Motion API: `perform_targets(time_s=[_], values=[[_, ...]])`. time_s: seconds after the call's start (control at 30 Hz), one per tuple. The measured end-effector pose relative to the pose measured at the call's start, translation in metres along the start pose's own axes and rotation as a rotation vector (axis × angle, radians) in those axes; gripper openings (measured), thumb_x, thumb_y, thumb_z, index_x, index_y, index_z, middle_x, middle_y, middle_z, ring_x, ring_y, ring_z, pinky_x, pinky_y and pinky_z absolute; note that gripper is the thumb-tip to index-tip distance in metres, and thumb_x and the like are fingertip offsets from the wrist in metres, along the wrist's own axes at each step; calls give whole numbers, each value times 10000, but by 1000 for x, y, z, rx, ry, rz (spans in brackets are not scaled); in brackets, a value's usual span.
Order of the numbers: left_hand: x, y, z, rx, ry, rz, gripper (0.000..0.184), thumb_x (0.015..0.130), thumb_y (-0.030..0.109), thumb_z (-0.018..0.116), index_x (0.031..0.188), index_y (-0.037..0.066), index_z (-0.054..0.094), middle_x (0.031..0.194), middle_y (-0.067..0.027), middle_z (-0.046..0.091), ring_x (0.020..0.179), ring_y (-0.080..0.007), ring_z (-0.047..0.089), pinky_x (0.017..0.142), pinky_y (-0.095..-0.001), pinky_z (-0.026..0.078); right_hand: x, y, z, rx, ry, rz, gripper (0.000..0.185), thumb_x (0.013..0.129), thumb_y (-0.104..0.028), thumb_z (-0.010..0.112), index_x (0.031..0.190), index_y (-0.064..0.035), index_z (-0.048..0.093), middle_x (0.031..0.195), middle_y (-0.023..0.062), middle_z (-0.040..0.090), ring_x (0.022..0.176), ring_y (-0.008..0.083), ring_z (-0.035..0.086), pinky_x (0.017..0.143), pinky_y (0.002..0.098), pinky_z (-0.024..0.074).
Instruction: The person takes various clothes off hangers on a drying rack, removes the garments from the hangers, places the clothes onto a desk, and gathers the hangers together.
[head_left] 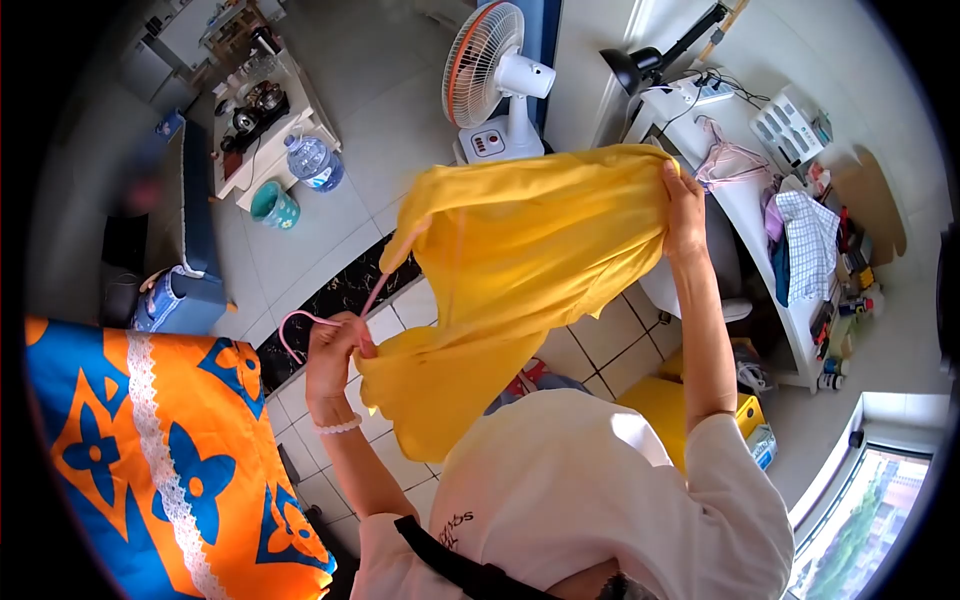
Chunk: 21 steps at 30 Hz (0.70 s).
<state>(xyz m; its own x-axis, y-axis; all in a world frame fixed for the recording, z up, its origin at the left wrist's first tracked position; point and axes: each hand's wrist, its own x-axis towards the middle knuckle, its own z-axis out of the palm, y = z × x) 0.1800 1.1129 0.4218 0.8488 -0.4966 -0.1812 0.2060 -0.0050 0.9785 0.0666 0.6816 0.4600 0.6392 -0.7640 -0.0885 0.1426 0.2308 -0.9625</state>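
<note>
A yellow garment (520, 250) is stretched out in the air in front of my body. My left hand (336, 352) is closed around a pink clothes hanger (296, 320) near its curved hook, beside the garment's left edge. Part of the hanger runs up into the fabric and shows faintly through it. With fingers pinched, my right hand (684, 208) grips the garment's upper right edge. The cloth hangs in folds between both hands, and its lower part drops close to my white shirt. The rest of the hanger is hidden by the cloth.
A fan (500, 80) stands beyond the garment. At right is a white desk (740, 210) with clothes and cables. An orange and blue patterned cloth (190, 460) covers something at lower left. A water bottle (314, 163) and green bin (274, 205) are on the floor.
</note>
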Motion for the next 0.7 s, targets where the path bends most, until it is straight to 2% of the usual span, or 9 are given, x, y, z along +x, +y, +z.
perform_targets(time_s=[0.23, 0.33, 0.37, 0.4, 0.43, 0.47, 0.57, 0.67, 0.7], values=[[-6, 27, 25, 250, -299, -68, 217, 814, 13, 472, 608, -11, 538, 600, -68, 555, 535, -114, 513, 532, -236, 389, 22, 25, -8, 272, 162, -44, 271, 953, -226, 457, 1006, 21, 556, 885, 93, 622, 742, 170, 608, 702, 284, 513], [0, 17, 15, -129, 104, 234, 197, 898, 68, 461, 747, -6, 564, 597, -75, 545, 515, -154, 533, 505, -264, 438, 3, 37, -4, 77, -127, 197, 259, 927, -214, 512, 1014, 26, 557, 868, 74, 611, 736, 156, 601, 696, 281, 509], [5, 14, 8, -196, 196, 274, 188, 927, 113, 456, 810, 3, 552, 604, -80, 553, 502, -160, 531, 487, -265, 445, -8, 40, -8, -237, -257, 271, 307, 906, -239, 557, 1034, 41, 560, 864, 56, 601, 743, 130, 579, 695, 260, 488], [9, 14, 2, -160, 337, 306, 199, 933, 124, 450, 808, 5, 549, 606, -79, 555, 503, -160, 534, 487, -258, 446, -21, 38, -7, -374, -467, 318, 352, 894, -272, 583, 1039, 48, 573, 868, 52, 598, 770, 107, 553, 711, 247, 461], [13, 13, -2, -129, 472, 336, 210, 939, 134, 443, 807, 6, 545, 607, -77, 558, 504, -160, 538, 488, -251, 447, -53, 27, 4, -599, -371, 194, 338, 899, -276, 576, 1027, 36, 594, 862, 42, 597, 805, 103, 531, 735, 249, 440], [14, 14, -6, -43, 593, 360, 218, 942, 150, 445, 811, 6, 543, 607, -73, 557, 507, -159, 540, 493, -246, 450, -56, 25, 1, -643, -621, 337, 338, 899, -291, 569, 1060, 6, 595, 876, 40, 607, 845, 110, 538, 765, 252, 435], [16, 8, -20, 166, 834, 525, 353, 950, 194, 452, 686, -25, 537, 606, -64, 560, 551, -137, 534, 505, -235, 438, -74, 24, -10, -732, -1120, 136, 331, 898, -303, 566, 794, 3, 492, 680, 48, 415, 670, 131, 381, 612, 302, 369], [8, 12, -20, 462, 928, 575, 393, 946, 192, 456, 625, -27, 510, 563, -51, 513, 536, -114, 484, 520, -234, 401, -95, -32, -16, -675, -1073, 249, 276, 869, -243, 589, 819, 12, 493, 684, 83, 466, 645, 162, 442, 593, 312, 389], [8, 9, -18, 525, 937, 587, 392, 944, 192, 459, 617, -22, 500, 547, -44, 491, 521, -106, 461, 519, -236, 383, -99, -49, -22, -725, -1114, 116, 238, 841, -198, 596, 853, 17, 492, 694, 100, 497, 641, 190, 480, 585, 324, 403]])
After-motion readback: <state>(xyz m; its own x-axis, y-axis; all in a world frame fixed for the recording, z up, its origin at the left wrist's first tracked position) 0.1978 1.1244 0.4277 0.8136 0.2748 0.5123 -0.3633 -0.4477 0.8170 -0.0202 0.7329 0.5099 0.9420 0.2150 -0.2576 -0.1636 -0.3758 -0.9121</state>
